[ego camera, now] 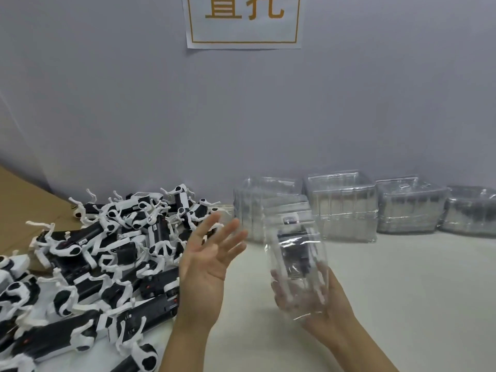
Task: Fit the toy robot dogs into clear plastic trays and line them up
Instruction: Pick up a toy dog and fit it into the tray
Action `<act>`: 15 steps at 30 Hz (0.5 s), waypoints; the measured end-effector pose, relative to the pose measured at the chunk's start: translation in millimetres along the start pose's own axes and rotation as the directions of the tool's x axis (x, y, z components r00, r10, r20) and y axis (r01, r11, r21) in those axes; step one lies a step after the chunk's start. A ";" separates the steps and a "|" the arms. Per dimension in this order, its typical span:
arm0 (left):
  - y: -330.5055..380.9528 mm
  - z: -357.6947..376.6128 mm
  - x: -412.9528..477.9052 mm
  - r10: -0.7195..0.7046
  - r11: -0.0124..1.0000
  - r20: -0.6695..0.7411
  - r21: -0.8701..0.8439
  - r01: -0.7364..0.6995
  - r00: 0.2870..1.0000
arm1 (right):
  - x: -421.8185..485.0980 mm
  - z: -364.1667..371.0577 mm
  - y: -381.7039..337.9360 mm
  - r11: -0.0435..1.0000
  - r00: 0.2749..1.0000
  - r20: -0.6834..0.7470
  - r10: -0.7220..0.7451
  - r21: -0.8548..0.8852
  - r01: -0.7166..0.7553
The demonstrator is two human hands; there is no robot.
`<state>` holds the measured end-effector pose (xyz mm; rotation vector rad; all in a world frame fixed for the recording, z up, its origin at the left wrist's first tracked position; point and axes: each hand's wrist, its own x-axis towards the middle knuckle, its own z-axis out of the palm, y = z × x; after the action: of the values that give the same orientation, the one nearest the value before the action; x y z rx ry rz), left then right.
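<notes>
A big heap of black-and-white toy robot dogs [107, 251] covers the left of the table. My right hand [319, 299] grips the lower end of a clear plastic tray [295, 253] held upright above the table, with a dark toy robot dog visible inside it. My left hand [209, 264] hovers just left of the tray, palm up and fingers spread, touching nothing.
Stacks of clear plastic trays [343, 205] stand along the grey wall at the back, running to the right [410, 208]. A cardboard sheet [24, 210] lies at the far left under the heap. The white table [402, 291] stretches out on the right.
</notes>
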<state>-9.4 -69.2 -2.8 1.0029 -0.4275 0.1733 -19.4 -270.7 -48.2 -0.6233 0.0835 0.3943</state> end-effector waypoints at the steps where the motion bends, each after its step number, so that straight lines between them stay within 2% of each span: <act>1: 1.9 4.6 2.8 -0.002 0.996 0.010 0.094 0.001 1.000 | 1.2 1.9 4.3 0.998 0.998 0.052 0.039 0.051 -0.042; 3: -0.7 19.1 5.4 -0.089 0.906 0.106 0.421 0.037 0.990 | 2.1 8.5 11.5 0.988 0.988 0.133 0.075 0.124 -0.091; 5: -8.3 31.9 5.6 -0.220 0.785 0.166 0.615 0.074 0.961 | 1.6 16.3 22.1 0.986 0.984 0.166 0.066 0.137 -0.090; 12: -13.8 51.7 7.3 -0.158 0.705 0.143 0.710 0.010 0.977 | -3.9 13.5 28.9 0.962 0.974 0.148 0.173 0.186 -0.199; 15: -21.7 44.1 7.2 -0.204 0.765 0.150 0.641 0.062 0.967 | -9.5 8.4 15.0 0.994 0.995 0.039 0.089 0.068 -0.091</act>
<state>-7.4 -118.4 3.8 1.7325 -0.5016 0.0779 -34.3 -257.9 -47.9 -0.5450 0.0911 0.4876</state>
